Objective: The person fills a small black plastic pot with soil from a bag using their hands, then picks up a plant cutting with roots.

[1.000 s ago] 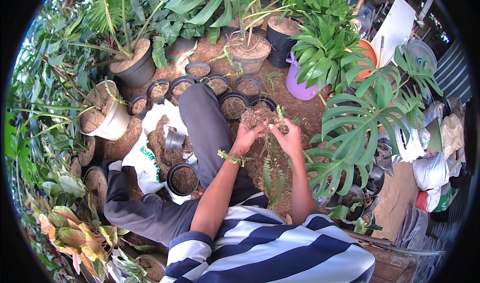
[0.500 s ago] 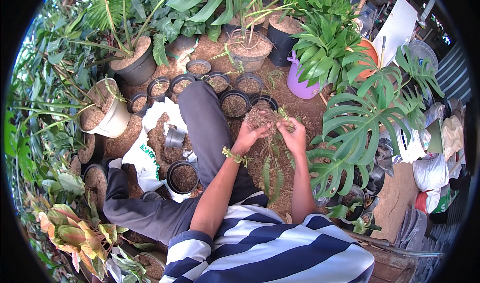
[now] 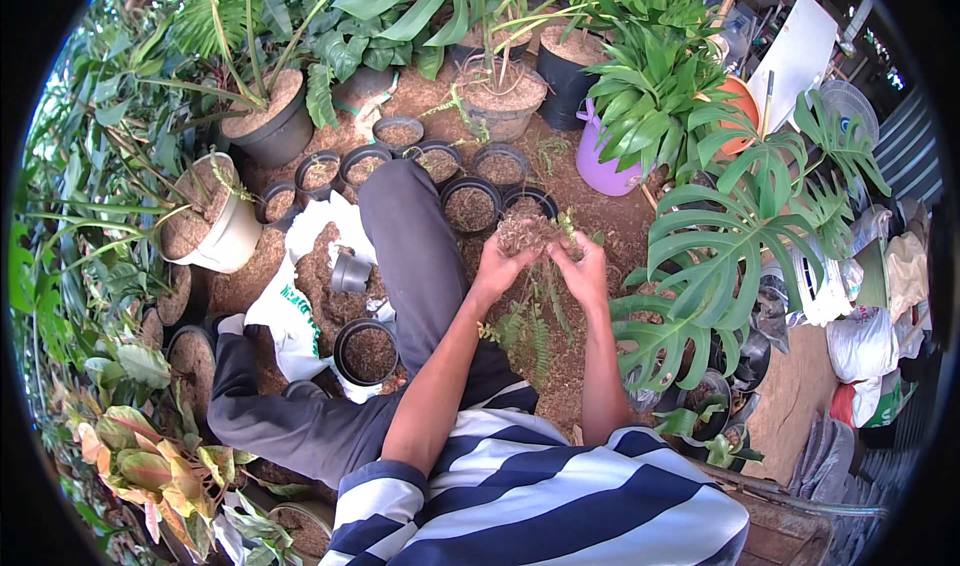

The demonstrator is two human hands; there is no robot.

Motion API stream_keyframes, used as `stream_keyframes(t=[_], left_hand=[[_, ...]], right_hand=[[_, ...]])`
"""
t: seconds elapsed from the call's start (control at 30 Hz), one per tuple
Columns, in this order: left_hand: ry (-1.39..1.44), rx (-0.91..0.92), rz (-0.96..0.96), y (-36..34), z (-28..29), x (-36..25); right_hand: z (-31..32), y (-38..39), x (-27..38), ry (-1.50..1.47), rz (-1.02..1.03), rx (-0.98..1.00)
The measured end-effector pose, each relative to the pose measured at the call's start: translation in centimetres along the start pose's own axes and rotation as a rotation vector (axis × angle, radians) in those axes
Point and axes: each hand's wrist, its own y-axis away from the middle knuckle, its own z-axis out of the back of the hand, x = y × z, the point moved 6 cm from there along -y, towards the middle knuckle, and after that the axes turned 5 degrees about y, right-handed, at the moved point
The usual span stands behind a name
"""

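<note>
We're gripping a root clump (image 3: 524, 233) with our left hand (image 3: 497, 268) curled around it, and our right hand (image 3: 584, 272) is pinching its edge. Fronds (image 3: 541, 340) are dangling below.

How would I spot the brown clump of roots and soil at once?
Start at the navy-and-white striped shirt and follow the bare forearms up to the left hand and right hand. There sits the brown, crumbly clump of roots and soil, near round black plastic pots. Unlike the potted soil, it is hand-held, green fern-like fronds hanging below.
</note>
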Motion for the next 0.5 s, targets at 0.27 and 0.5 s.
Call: stream_keyframes(t=[0.27,0.5], left_hand=[[0.193,0.052,0.256,0.5,-0.8,0.3],[0.116,0.005,0.300,0.4,-0.3,1.5]], right_hand=[[1.1,-0.7,-1.6,0.198,0.122,-0.027],[1.1,-0.5,-2.7,-0.041,-0.100,0.086]])
